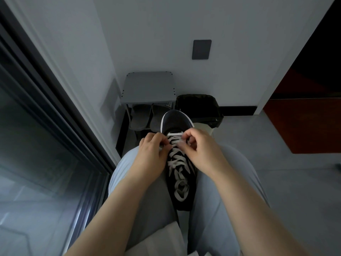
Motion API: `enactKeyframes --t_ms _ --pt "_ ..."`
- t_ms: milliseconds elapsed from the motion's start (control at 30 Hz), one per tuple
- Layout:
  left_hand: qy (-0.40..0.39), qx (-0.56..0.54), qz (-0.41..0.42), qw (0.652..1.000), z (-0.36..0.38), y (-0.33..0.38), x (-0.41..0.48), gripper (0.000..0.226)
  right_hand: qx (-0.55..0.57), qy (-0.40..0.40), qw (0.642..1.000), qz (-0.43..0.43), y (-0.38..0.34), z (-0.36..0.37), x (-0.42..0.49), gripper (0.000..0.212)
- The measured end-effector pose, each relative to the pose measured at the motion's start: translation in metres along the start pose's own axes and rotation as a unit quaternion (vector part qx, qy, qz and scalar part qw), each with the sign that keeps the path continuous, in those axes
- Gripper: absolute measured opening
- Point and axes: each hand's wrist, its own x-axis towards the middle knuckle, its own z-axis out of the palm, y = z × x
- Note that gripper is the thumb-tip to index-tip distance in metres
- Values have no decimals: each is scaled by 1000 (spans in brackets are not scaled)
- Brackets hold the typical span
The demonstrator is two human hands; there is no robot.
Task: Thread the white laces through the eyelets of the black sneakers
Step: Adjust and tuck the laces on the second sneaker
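A black sneaker [174, 121] with a white sole edge lies between my knees, toe pointing away from me. Its white lace [175, 164] criss-crosses the tongue, and loose lace loops pile near the heel end. My left hand [152, 154] pinches the lace at the shoe's left side, near the toe-end eyelets. On the right side my right hand [200, 147] pinches the lace at the same rows. The fingers cover the eyelets they touch. Only one sneaker is in view.
My legs in light trousers [217, 198] fill the lower middle. Ahead stands a grey shoe rack [148, 87] with grey slippers [140, 117] under it, a black bin [198, 106] to its right. A dark glass door frame [55, 108] runs along the left.
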Motion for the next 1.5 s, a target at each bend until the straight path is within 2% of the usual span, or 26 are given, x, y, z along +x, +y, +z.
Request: enactKeyframes --t_ms 200,300,400,500,600,700,800,1000,1133,1233,1333,1500 --pt "0 -8 -15 1000 0 2 3 12 -30 0 999 24 5 -1 -2 14" --pt "16 -36 -17 999 -4 0 0 9 -13 13 1000 4 4 -4 -6 8" --pt "48 -52 4 997 -6 3 -5 19 -16 -4 1000 -15 0 -6 -10 15" --pt "18 16 -3 1000 -1 7 -7 21 -77 -57 995 2 -5 -2 -9 17" --pt "-17 66 -11 998 0 12 -5 15 -79 -62 995 13 -7 -2 -9 11" --pt "-44 52 -21 997 -9 11 -3 10 -43 -28 999 14 -3 -8 -12 5" --pt "-72 53 -26 996 -14 11 -4 8 -42 -28 999 0 -3 -11 -16 5" --pt "-62 8 -28 998 -12 21 -7 6 -64 -30 997 -22 -7 -7 -15 9" --pt "-46 21 -49 998 -19 14 -11 9 -54 -21 998 -9 -2 -12 -17 16" --pt "-26 30 -35 999 -18 12 -15 10 -31 -19 999 -17 -2 -13 -17 13" --pt "-5 -1 8 1000 -14 13 -16 21 -38 -58 997 -19 -5 -11 -20 15" --pt "-22 79 26 996 -5 17 -18 19 -80 -86 993 1 -10 -5 -19 8"
